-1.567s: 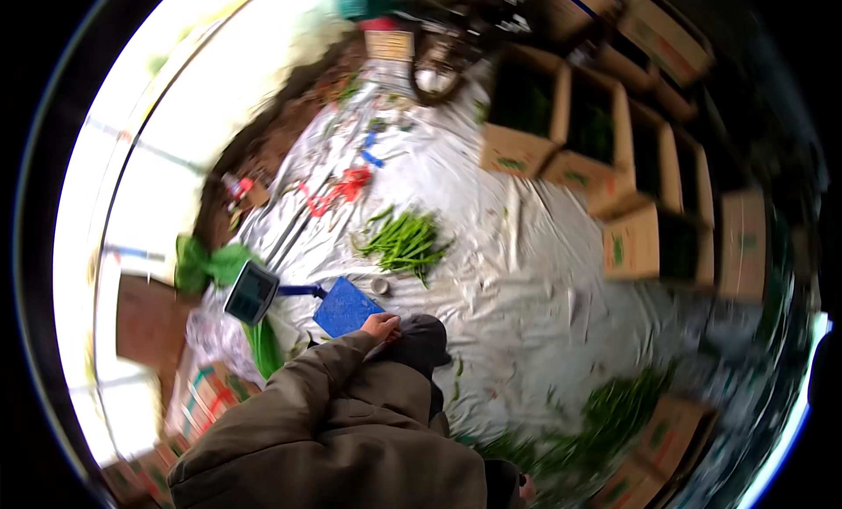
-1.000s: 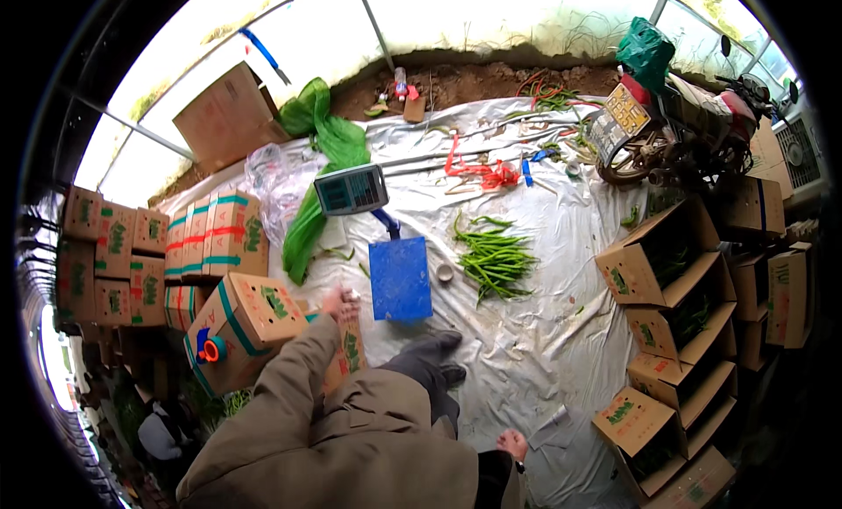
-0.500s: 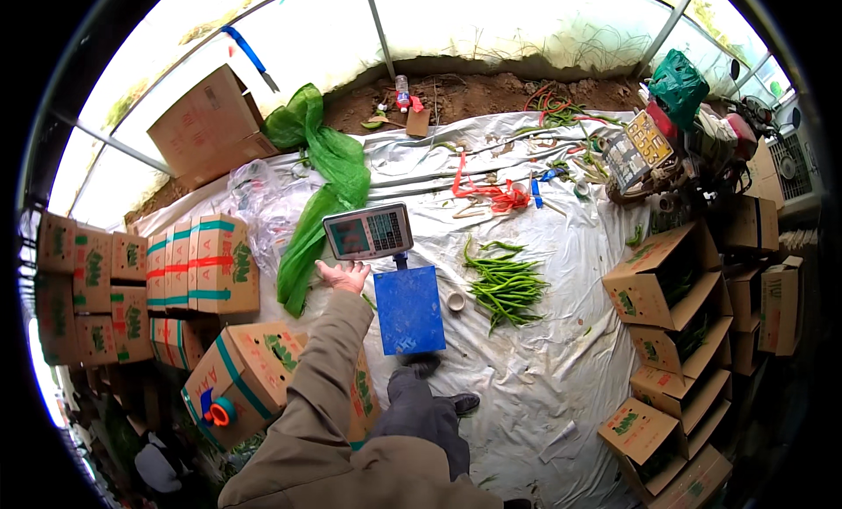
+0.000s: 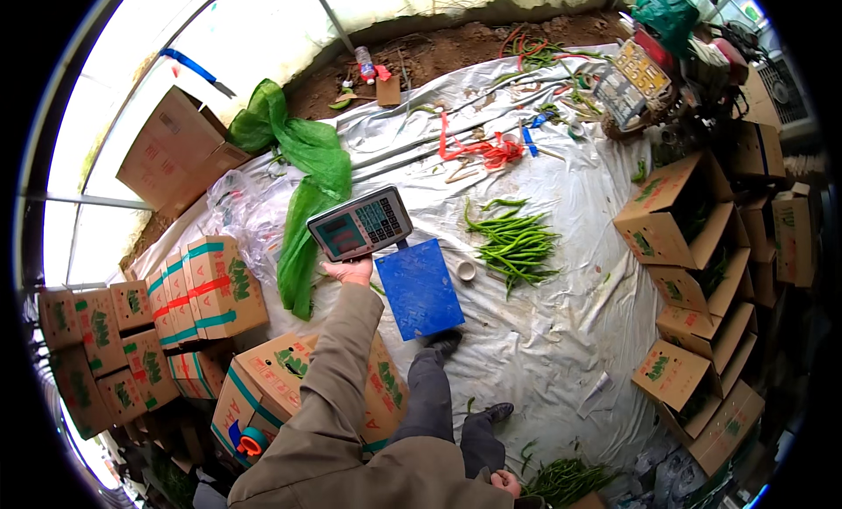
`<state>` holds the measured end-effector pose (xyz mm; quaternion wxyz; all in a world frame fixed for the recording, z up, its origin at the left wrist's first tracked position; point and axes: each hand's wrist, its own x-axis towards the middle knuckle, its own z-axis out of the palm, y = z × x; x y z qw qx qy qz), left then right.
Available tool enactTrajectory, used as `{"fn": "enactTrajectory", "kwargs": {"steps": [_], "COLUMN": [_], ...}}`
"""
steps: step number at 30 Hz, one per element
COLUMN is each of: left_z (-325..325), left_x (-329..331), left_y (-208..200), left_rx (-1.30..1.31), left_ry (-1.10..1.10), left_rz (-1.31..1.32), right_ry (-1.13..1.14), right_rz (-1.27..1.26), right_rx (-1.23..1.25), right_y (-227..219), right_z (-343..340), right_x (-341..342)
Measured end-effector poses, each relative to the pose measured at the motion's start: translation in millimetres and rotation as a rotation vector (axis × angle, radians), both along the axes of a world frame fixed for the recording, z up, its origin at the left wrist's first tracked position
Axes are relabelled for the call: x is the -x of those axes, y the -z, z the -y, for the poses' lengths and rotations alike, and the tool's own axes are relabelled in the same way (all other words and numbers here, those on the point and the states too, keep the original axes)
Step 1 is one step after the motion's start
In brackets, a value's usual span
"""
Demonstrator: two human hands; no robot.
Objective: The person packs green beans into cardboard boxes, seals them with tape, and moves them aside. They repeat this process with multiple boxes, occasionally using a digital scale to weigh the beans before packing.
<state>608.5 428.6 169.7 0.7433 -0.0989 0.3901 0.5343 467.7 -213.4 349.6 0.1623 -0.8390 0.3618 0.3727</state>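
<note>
A weighing scale with a blue platform (image 4: 420, 290) and a tilted keypad display (image 4: 360, 224) stands in front of me. My left hand (image 4: 349, 271) is at the display's lower edge, thumb stretched out, the other fingers partly hidden beneath the display. At the bottom edge, beside my leg, hangs my right hand (image 4: 506, 483); its fingers look curled and I cannot make out whether they hold anything. A pile of long green peppers (image 4: 516, 244) lies right of the scale, with a tape roll (image 4: 466, 269) between. More green peppers (image 4: 568, 481) lie near my right hand.
Taped cartons (image 4: 207, 290) are stacked at left, one with an orange tape dispenser (image 4: 253, 440) on it. Open cartons (image 4: 675, 211) line the right. Green netting (image 4: 303, 158) and red strips (image 4: 491, 151) lie on the white sheet (image 4: 544, 351). A motorcycle (image 4: 675, 70) stands far right.
My left hand has moved in against the display's lower edge; its spread fingers are now partly hidden. The view has turned and shifted, bringing my right hand and the lower peppers into sight.
</note>
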Motion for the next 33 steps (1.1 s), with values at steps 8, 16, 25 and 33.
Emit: {"fn": "enactTrajectory", "kwargs": {"steps": [8,16,25,33], "left_z": [120,307,465,552], "left_x": [21,6,-87,-129], "left_y": [-22,-163,-203,-168], "left_rx": [-0.070,-0.077,0.185,0.100], "left_ry": [0.163,0.426,0.748,1.030], "left_rz": [-0.075,-0.015,-0.199,-0.185], "right_ry": [0.263,0.217,0.558,0.783], "right_rz": [0.103,0.215,0.516,0.107], "right_rx": [-0.483,-0.569,-0.228,-0.202], "right_y": [33,92,131,66], "right_z": [76,136,373,345], "right_x": [33,47,101,142]}}
